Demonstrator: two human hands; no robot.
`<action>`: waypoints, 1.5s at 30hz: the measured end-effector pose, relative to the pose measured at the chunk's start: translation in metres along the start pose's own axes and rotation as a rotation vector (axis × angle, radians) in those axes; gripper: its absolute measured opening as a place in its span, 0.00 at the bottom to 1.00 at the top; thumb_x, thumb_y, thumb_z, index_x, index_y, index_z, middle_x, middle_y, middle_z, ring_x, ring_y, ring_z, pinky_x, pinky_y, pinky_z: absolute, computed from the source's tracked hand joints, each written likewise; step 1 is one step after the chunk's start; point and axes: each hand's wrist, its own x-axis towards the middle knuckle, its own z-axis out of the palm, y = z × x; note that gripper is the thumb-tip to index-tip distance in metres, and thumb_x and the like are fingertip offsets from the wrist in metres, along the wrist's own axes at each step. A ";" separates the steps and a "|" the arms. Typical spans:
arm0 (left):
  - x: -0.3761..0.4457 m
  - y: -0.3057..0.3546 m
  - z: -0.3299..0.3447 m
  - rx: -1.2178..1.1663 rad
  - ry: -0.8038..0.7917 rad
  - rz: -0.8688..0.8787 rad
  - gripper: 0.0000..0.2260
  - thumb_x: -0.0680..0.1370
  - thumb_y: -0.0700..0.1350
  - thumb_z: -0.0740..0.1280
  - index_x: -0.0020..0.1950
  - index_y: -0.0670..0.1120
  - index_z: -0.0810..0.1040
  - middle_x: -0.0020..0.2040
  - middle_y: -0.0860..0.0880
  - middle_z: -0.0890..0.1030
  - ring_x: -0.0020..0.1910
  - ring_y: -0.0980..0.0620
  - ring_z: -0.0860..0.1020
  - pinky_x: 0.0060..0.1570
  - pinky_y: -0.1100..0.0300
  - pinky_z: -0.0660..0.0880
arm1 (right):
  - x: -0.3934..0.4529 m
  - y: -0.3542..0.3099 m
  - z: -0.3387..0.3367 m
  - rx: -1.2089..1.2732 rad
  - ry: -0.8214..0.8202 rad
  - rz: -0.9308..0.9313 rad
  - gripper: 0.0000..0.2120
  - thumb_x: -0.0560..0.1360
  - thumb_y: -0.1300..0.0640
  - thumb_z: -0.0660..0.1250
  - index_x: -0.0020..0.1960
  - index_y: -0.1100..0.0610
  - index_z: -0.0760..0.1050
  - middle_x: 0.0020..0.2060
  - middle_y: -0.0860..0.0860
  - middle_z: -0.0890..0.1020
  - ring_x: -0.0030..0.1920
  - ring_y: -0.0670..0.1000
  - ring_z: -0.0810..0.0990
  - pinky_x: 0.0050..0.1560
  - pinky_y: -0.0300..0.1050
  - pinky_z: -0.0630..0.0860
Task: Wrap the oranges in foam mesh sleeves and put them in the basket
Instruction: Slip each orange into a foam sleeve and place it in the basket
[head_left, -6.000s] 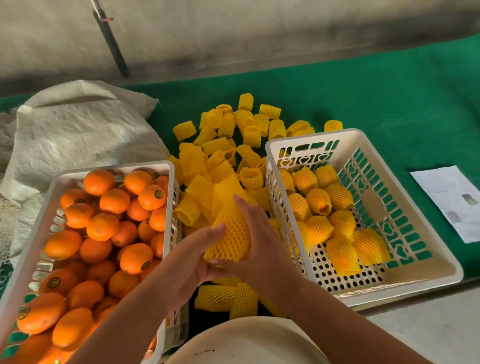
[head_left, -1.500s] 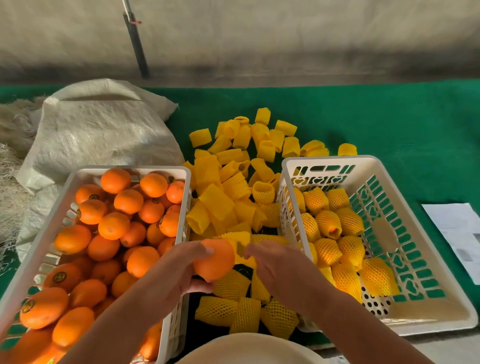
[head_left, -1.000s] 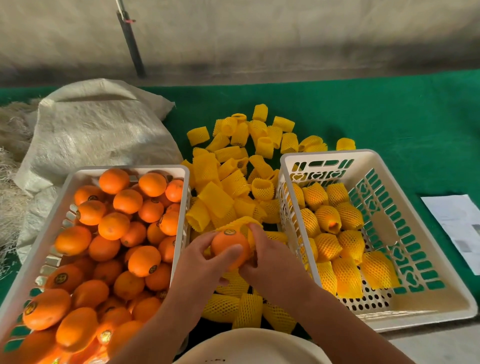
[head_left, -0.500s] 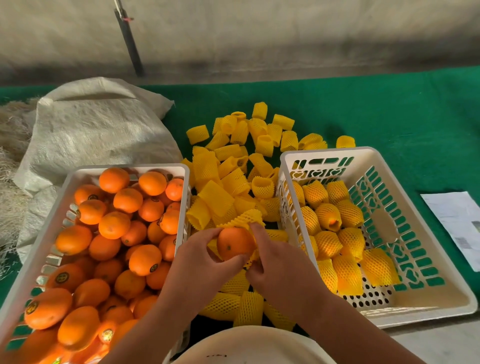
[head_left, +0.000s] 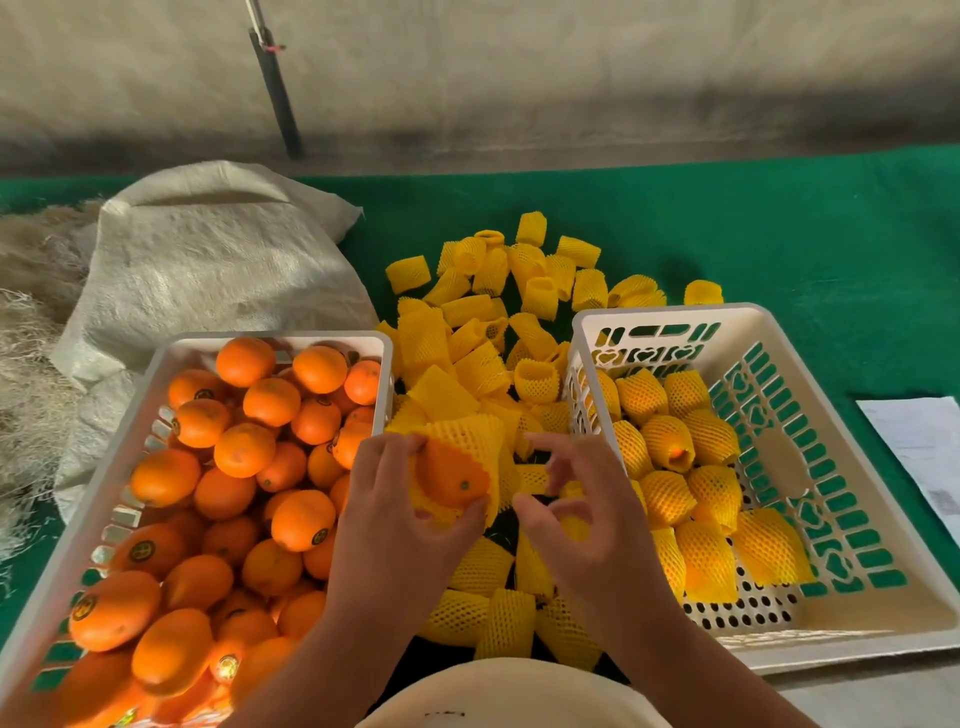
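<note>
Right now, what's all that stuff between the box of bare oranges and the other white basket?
In the head view, a pile of empty yellow foam sleeves on the green cloth fills that gap.

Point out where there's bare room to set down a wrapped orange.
Free: the right basket's near floor and right side, and green cloth behind it. Crowded: the left basket, full of oranges, and the gap between baskets, covered by sleeves.

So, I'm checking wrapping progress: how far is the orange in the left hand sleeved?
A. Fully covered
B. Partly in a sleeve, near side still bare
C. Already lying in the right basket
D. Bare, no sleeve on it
B: the left hand holds the orange with the yellow foam mesh sleeve over its far side only.
</note>
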 end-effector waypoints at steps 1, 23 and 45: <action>0.000 0.001 -0.001 0.028 -0.006 0.026 0.35 0.70 0.71 0.71 0.71 0.56 0.67 0.67 0.57 0.66 0.60 0.57 0.72 0.45 0.59 0.84 | 0.004 -0.002 0.001 0.073 -0.029 0.086 0.31 0.72 0.32 0.71 0.72 0.35 0.68 0.60 0.34 0.74 0.62 0.43 0.77 0.49 0.39 0.82; -0.020 0.018 0.000 0.137 -0.141 0.294 0.22 0.77 0.61 0.67 0.69 0.56 0.72 0.77 0.57 0.65 0.74 0.62 0.65 0.59 0.74 0.65 | 0.026 0.012 0.024 0.095 0.001 0.228 0.47 0.69 0.37 0.79 0.78 0.34 0.56 0.70 0.38 0.68 0.70 0.43 0.69 0.58 0.37 0.76; 0.010 0.000 -0.015 -0.259 -0.226 0.109 0.33 0.71 0.62 0.77 0.74 0.65 0.70 0.69 0.64 0.75 0.67 0.61 0.75 0.50 0.65 0.81 | 0.012 0.011 -0.008 0.460 -0.414 0.233 0.55 0.63 0.35 0.83 0.78 0.25 0.51 0.71 0.30 0.71 0.72 0.41 0.74 0.61 0.48 0.81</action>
